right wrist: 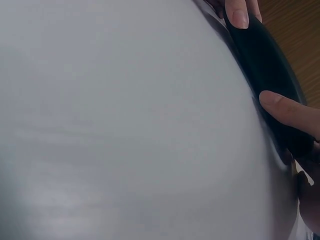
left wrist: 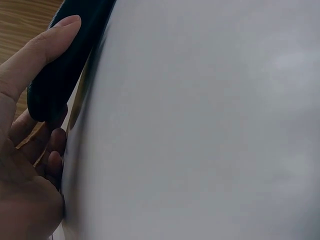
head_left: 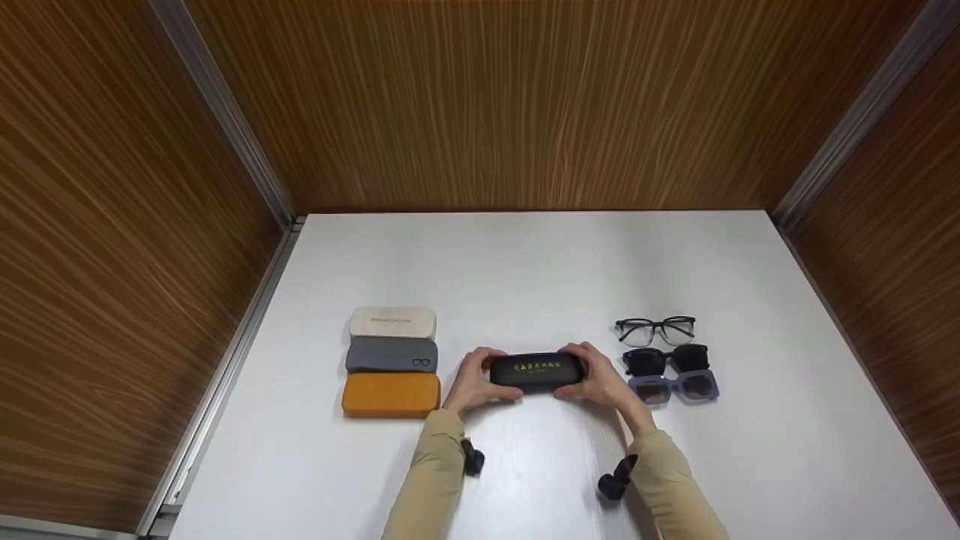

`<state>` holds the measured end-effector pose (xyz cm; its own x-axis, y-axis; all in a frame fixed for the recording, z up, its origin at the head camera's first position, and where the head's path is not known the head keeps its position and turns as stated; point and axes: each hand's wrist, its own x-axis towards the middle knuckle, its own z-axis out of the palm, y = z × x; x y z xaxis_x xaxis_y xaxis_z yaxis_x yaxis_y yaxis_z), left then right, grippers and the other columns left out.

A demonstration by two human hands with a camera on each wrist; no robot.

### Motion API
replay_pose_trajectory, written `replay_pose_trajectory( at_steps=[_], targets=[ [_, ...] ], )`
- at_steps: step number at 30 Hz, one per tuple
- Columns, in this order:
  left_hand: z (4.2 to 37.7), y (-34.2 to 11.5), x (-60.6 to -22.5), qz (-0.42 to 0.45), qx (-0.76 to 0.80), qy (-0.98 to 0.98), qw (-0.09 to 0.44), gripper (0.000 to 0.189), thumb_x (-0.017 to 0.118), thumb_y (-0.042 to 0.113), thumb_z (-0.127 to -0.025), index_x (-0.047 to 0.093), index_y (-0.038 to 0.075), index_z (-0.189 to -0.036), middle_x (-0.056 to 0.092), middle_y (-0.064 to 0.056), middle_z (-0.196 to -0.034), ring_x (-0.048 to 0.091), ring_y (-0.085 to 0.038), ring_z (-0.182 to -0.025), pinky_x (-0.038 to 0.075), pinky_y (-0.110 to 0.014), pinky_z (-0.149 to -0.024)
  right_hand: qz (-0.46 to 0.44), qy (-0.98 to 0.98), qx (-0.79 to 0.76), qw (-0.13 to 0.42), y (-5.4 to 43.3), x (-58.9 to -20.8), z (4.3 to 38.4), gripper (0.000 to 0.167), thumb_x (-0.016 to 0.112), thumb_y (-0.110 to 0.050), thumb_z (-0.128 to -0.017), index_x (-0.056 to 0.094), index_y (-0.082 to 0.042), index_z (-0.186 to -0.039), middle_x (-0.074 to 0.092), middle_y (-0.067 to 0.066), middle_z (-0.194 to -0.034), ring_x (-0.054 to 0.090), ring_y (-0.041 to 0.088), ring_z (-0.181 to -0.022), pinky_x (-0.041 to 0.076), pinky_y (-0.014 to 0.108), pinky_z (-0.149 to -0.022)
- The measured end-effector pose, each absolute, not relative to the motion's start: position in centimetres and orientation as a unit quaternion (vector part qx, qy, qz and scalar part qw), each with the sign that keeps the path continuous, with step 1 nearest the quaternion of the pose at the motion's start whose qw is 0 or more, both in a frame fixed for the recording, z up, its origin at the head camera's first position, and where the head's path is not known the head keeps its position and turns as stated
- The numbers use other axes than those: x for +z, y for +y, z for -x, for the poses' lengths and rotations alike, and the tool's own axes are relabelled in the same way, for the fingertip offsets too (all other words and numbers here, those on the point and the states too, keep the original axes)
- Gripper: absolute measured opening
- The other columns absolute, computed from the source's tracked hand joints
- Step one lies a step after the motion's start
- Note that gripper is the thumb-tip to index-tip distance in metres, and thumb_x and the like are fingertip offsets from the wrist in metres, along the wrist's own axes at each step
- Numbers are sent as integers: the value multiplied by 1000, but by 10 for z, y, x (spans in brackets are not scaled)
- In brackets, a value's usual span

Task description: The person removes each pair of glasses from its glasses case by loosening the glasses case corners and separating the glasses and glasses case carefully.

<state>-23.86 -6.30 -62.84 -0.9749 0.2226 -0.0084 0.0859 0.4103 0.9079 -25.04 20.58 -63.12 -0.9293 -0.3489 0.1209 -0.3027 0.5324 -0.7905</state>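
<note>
A dark glasses case (head_left: 537, 373) with yellow lettering on its lid lies lengthwise between both hands in the head view. My left hand (head_left: 478, 381) grips its left end, thumb along the near side and fingers round the far side. The right hand (head_left: 598, 380) holds the other end in the same way. In the left wrist view the thumb presses the side of the case (left wrist: 62, 60), and a zip-like edge shows above it. Both thumbs appear on the case (right wrist: 265, 65) in the right wrist view, close over the white tabletop.
Left of the hands lie a cream case (head_left: 393, 322), a grey case (head_left: 391, 355) and an orange case (head_left: 391, 394) in a column. On the right are clear glasses (head_left: 655, 330), black sunglasses (head_left: 666, 361) and purple-framed sunglasses (head_left: 674, 387). Wood-grain panels (head_left: 525, 105) enclose the white table (head_left: 525, 262).
</note>
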Motion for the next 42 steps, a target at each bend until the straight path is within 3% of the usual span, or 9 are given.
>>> replay_pose_trajectory(
  at_steps=[14, 23, 34, 42],
  targets=[
    [241, -66, -626, -100, 518, 848, 58, 63, 97, 26, -61, 72, 12, -116, 69, -6, -111, 59, -16, -98, 49, -33, -93, 176, 882, -438, 12, 205, -634, 246, 70, 96, -17, -60, 67, -5, -123, 62, 10, -110, 59, 27, -105, 44, 52, -104],
    [245, -68, -625, -117, 507, 852, 59, 62, 98, 30, -59, 76, 13, -115, 69, -3, -104, 61, -15, -99, 49, -31, -97, 184, 885, -428, 1, 205, -634, 245, 67, 96, -19, -59, 69, -7, -118, 63, 8, -111, 60, 24, -105, 45, 47, -103],
    [250, -70, -622, -73, 511, 850, 108, 64, 98, 32, -59, 77, 11, -116, 71, -3, -102, 60, -17, -98, 48, -37, -99, 182, 884, -431, 13, 205, -635, 245, 70, 96, -18, -57, 68, -4, -120, 63, 9, -115, 60, 26, -110, 43, 49, -107],
    [253, -71, -618, -52, 510, 850, 123, 64, 97, 34, -60, 77, 9, -115, 73, -5, -98, 60, -16, -92, 50, -32, -90, 177, 878, -444, 28, 206, -633, 246, 74, 96, -17, -56, 66, -3, -122, 64, 10, -115, 60, 28, -110, 42, 52, -109]
  ],
)
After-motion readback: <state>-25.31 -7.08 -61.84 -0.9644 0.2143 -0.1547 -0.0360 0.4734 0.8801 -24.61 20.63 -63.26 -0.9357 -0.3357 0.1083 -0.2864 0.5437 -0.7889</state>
